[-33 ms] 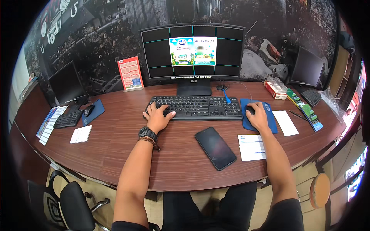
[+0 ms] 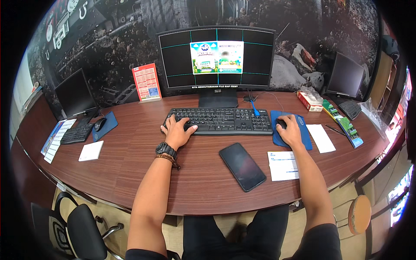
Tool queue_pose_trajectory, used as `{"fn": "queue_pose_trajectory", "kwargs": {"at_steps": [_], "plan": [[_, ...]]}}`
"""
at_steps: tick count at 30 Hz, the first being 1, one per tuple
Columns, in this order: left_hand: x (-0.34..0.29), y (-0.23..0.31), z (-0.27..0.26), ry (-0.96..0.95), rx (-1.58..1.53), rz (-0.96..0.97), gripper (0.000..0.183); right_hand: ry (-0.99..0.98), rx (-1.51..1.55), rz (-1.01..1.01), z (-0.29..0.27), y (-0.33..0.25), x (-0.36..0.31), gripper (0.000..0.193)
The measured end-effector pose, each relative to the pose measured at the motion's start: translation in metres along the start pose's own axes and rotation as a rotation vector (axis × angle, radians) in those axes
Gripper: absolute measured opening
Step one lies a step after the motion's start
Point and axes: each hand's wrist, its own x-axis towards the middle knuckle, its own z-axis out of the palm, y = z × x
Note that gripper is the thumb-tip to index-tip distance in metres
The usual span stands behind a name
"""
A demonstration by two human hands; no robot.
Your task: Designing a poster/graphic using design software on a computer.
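My left hand [image 2: 177,132] rests on the left end of a black keyboard [image 2: 221,119], its fingers spread over the keys and its thumb stretched toward the lower row. A dark watch and beaded bracelets circle that wrist. To the right of the keyboard, my right hand [image 2: 291,132] is curled over a dark computer mouse [image 2: 282,124], mostly hidden under the palm and fingers. The mouse sits on a blue mouse pad [image 2: 304,138]. Behind the keyboard stands a large monitor [image 2: 216,80], showing two colourful pages side by side on a dark gridded screen.
A dark smartphone [image 2: 242,167] lies before the keyboard, with a printed slip [image 2: 281,170] beside my right forearm. A red calendar card [image 2: 147,82] stands back left. Second monitors flank both sides, the left one [image 2: 76,93] with its own keyboard. An office chair [image 2: 84,229] is lower left.
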Motion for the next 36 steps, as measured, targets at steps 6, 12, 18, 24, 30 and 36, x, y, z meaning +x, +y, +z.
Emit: {"fn": "queue_pose_trajectory", "kwargs": {"at_steps": [6,12,18,24,30,36], "plan": [[-0.0015,0.0003,-0.0011,0.000,0.002,0.000,0.058,0.002,-0.002,0.003,0.0004,0.0006,-0.0003,0.036],[-0.0023,0.0018,-0.0018,0.006,0.017,-0.002,0.057,-0.002,0.010,-0.003,0.0014,0.0026,0.0001,0.036],[-0.0027,0.0042,-0.0041,-0.014,0.015,-0.010,0.058,0.014,0.007,-0.025,0.0024,0.0051,0.0003,0.036],[-0.0021,0.0034,-0.0032,-0.017,-0.010,-0.015,0.058,0.018,0.002,-0.026,0.0009,0.0016,-0.0010,0.034],[-0.0015,0.0023,-0.0028,-0.016,-0.009,-0.013,0.058,0.010,-0.014,-0.001,-0.0018,-0.0032,-0.0021,0.035],[-0.0026,0.0047,-0.0047,-0.017,-0.008,-0.015,0.058,0.004,-0.008,0.016,-0.0022,-0.0037,-0.0019,0.036]]}}
